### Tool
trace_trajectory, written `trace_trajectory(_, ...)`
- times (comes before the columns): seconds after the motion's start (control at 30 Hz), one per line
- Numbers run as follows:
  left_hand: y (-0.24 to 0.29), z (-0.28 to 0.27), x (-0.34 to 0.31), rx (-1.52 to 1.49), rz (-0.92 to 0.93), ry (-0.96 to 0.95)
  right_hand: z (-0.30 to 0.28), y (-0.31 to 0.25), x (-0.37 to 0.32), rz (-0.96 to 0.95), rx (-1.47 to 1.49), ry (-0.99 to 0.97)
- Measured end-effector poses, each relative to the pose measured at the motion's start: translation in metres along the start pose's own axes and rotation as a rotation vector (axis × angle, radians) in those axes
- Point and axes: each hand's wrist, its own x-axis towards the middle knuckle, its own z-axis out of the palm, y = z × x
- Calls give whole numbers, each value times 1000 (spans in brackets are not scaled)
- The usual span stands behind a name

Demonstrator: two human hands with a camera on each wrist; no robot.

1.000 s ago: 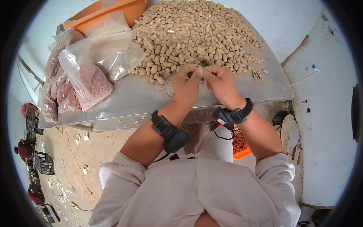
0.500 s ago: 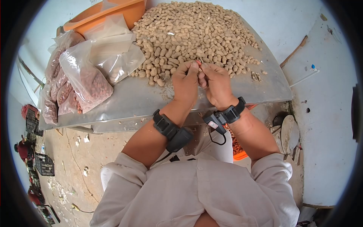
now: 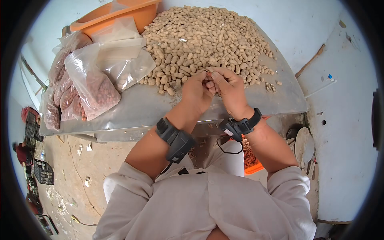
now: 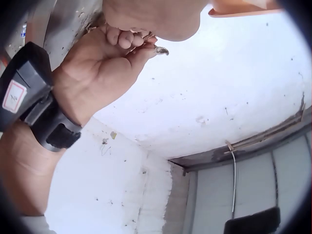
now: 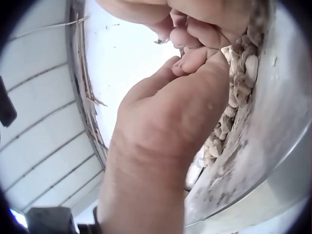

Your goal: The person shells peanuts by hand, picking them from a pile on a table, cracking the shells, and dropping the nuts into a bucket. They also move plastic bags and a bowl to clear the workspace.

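Observation:
Both hands meet at the near edge of a heap of unshelled peanuts (image 3: 200, 36) on a metal table (image 3: 276, 100). The left hand (image 3: 195, 94) and the right hand (image 3: 233, 93) pinch a small peanut between their fingertips, where a reddish bit (image 3: 209, 74) shows. In the left wrist view, a piece of shell (image 4: 162, 50) sticks out past the thumb of the right hand (image 4: 100, 73), with the left hand (image 4: 156, 19) over it. The right wrist view has the left hand's curled fingers (image 5: 190, 61) close against the right hand (image 5: 214, 14); the peanut is mostly hidden.
Clear bags of reddish kernels (image 3: 100, 96) lie at the table's left, below an orange basin (image 3: 116, 18). Shell pieces (image 3: 271, 87) lie to the right. Under the table, an orange container (image 3: 255, 168) holds reddish pieces. Black crates (image 3: 43, 172) stand at the far left.
The hands stay together while their fingers and wrists shift; the reddish bit at the fingertips is more covered than half a second ago. The heap and table sit slightly lower in the head view.

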Motion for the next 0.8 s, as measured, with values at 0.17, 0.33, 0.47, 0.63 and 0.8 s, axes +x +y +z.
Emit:
trace_trajectory(0.17,6,22,-7,-103,-44,119,-14,-3,9,-540,-730,-116)
trace_trajectory(0.33,1,2,2,-6,-118,7,-18,-3,10,-315,-416,-65)
trace_trajectory(0.47,3,15,-18,266,-186,-36,-33,1,9,-133,-198,42)
trace_trajectory(0.63,4,6,-26,303,-102,-77,-76,-23,11,74,245,254)
trace_trajectory(0.8,-3,2,-26,257,-47,-25,-115,-40,42,115,-15,310)
